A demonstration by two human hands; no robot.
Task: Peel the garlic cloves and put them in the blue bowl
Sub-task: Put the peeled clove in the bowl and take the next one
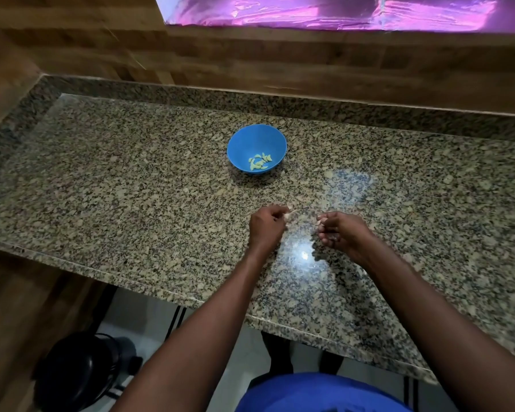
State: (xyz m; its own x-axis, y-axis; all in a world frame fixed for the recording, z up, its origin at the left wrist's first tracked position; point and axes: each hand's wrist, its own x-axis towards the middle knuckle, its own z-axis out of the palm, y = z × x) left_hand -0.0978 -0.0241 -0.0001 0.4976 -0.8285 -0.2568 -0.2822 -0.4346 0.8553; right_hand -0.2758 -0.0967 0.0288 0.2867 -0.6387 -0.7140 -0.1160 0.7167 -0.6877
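Note:
The blue bowl [256,148] stands on the granite counter [131,179] with several peeled, pale yellow-green garlic cloves [260,163] in its bottom. Nearer to me, both hands hover low over the counter, a short gap between them. My left hand [266,226] has its fingers curled and pinches a thin pale strip of garlic skin [290,213] at its fingertips. My right hand [341,231] holds a small pale garlic clove [320,222] in its curled fingers. Most of the clove is hidden by the fingers.
A wood-look wall [250,55] rises behind the counter's raised back edge. A bright light glare [302,254] lies on the stone just below my hands. Below the front edge at left, a dark round bin [81,373] stands on the tiled floor.

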